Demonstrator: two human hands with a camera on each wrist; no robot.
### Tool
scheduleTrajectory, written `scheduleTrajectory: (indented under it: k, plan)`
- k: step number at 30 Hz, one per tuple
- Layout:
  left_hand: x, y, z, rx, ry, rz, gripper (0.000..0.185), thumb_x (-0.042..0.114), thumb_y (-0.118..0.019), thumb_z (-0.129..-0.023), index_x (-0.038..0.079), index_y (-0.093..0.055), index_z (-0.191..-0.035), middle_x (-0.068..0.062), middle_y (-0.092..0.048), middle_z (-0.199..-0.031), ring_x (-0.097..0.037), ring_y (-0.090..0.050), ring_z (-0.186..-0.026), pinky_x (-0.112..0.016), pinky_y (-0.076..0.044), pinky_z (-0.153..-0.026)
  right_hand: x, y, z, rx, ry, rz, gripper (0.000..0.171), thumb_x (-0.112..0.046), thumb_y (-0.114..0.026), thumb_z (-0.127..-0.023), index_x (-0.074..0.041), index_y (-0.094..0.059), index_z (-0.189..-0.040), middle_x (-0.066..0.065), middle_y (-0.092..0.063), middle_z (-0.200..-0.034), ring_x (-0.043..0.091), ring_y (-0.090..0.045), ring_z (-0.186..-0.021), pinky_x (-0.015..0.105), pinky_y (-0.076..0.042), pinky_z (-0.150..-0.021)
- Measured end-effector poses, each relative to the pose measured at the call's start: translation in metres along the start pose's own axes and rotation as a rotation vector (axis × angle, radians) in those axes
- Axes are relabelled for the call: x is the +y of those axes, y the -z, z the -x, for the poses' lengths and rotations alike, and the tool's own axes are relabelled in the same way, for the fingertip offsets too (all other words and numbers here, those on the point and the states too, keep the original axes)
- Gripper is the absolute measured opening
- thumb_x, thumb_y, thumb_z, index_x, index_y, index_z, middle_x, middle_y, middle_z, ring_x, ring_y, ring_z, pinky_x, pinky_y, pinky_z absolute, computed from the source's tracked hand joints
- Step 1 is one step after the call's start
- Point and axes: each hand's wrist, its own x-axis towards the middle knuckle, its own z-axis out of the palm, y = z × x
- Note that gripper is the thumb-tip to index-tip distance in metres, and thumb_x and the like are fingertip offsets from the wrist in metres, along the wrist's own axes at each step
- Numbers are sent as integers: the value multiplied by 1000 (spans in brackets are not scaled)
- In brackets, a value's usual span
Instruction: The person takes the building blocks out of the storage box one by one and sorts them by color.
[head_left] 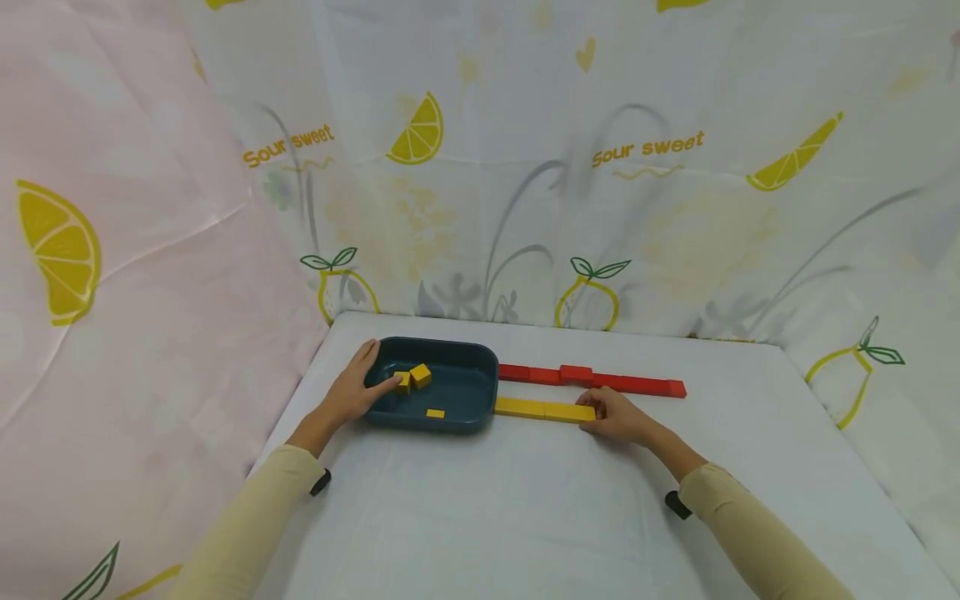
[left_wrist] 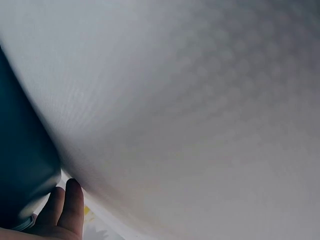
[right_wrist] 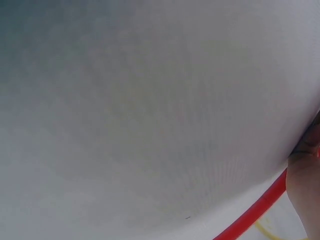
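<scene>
A dark teal tray (head_left: 480,367) sits at the back left of the white table and holds three small yellow blocks. My left hand (head_left: 378,379) lies over the tray's left rim, its index fingertip touching one yellow block (head_left: 403,382) beside a second (head_left: 421,375); a flat third piece (head_left: 435,413) lies near the front wall. A row of yellow blocks (head_left: 536,408) runs right from the tray. My right hand (head_left: 592,412) pinches that row's right end between thumb and fingers. In the left wrist view only my fingers (left_wrist: 70,205) and the tray's wall (left_wrist: 20,165) show.
A longer row of red blocks (head_left: 600,379) lies just behind the yellow row, and shows as a red line (right_wrist: 255,212) in the right wrist view. Lemon-print curtains hang close behind and to the left. White cloth covers the table (head_left: 525,508).
</scene>
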Motion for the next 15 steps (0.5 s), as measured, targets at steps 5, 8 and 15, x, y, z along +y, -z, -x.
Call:
scheduleTrajectory:
  k: [5, 8, 15]
  plan:
    - [-1, 0, -2, 4, -16, 3, 100, 63, -54, -93, 2, -8, -158, -19, -6, -166, -42, -13, -151, -61, -16, -120, -1, 0, 0, 6, 0, 1, 33, -18, -77, -86, -9, -65, -115, 3, -56, -92, 19, -50, -85, 23, -47, -70]
    - [-2, 0, -2, 7, -20, 0, 101, 63, -54, -93, 1, -9, -158, -20, -7, -166, -43, -13, -151, -62, -17, -119, 0, 0, 1, 3, 8, 2, 33, -17, -77, -86, -9, -65, -115, 3, -56, -92, 19, -50, -84, 22, -46, -69]
    - [1, 2, -1, -22, 2, -5, 103, 65, -54, -92, 2, -7, -158, -19, -4, -166, -41, -11, -152, -60, -16, -120, -2, 0, 1, 4, 12, -4, 32, -17, -77, -86, -9, -65, -115, 3, -56, -93, 19, -50, -84, 22, -47, -69]
